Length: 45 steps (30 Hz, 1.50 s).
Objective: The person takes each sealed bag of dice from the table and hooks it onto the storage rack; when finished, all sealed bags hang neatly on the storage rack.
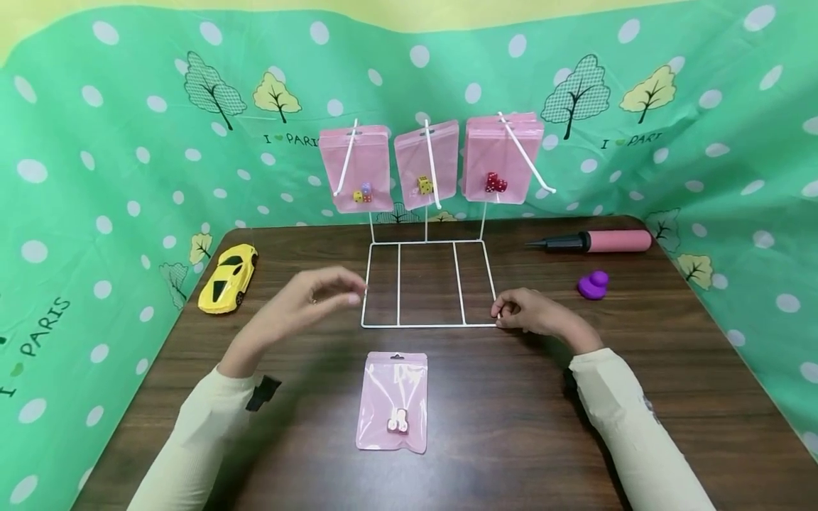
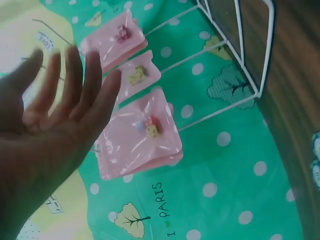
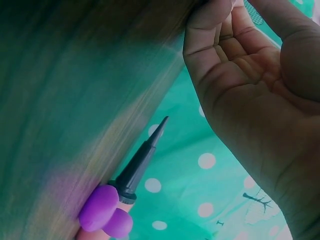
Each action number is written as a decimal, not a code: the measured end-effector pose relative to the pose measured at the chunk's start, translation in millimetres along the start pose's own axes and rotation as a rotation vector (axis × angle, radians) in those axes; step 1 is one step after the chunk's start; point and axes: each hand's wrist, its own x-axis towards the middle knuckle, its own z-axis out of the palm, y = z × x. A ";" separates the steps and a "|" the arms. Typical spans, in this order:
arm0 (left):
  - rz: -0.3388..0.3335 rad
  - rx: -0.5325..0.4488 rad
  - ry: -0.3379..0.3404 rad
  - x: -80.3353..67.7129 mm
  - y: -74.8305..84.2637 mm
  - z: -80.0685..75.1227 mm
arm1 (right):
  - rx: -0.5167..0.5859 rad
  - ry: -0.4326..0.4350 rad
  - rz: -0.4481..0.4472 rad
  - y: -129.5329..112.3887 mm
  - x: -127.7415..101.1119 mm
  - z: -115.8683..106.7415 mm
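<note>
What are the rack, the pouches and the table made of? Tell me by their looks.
Rack: thin white rods, probably coated metal wire, given the even bends and smooth white finish.
Pouches: glossy, see-through pink plastic film, judging by the glare streaks and the dice showing through.
Table: dark brown wood grain, matte; solid wood or a printed laminate, it cannot be told which.

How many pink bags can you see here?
4: three hang on the white rack, left, middle and right; one lies on the table. The right may hide more.
</note>
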 end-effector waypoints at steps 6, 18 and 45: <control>-0.012 -0.036 -0.225 -30.1 1.2 17.3 | 0.000 0.000 -0.014 2.3 0.7 0.3; -0.387 0.027 -0.096 -86.4 -1.9 63.3 | -0.006 -0.012 -0.011 1.3 5.2 3.1; -0.405 0.471 0.087 -75.5 -1.9 143.9 | 0.018 -0.011 0.000 2.5 1.9 1.1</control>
